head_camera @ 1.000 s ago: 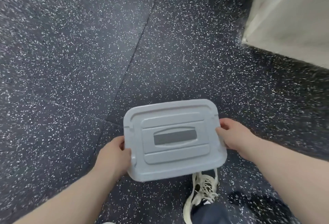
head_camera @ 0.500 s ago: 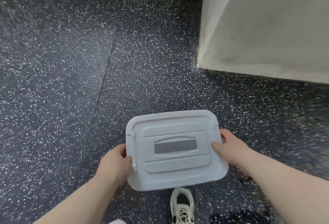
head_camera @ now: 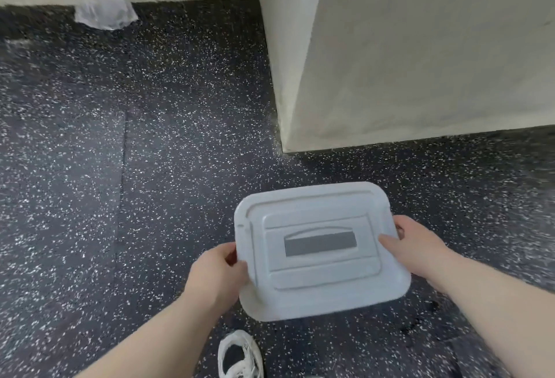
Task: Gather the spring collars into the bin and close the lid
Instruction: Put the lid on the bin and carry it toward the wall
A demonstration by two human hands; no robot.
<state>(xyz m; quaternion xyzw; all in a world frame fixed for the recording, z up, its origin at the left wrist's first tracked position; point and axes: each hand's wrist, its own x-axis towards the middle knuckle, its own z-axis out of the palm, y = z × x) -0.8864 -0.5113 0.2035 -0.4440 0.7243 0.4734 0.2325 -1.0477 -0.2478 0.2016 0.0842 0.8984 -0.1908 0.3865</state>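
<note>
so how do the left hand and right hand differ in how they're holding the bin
The left hand grips the near-left edge of the lidded bin, while the right hand grips the right edge, farther from the camera. The left hand's thumb curls at the lid's rim; the right hand's thumb lies flat across the lid top, pointing inward. The left hand sits lower in the view than the right hand. Both are bare and closed on the bin.

Gym: speckled rubber floor [head_camera: 150, 167].
</note>
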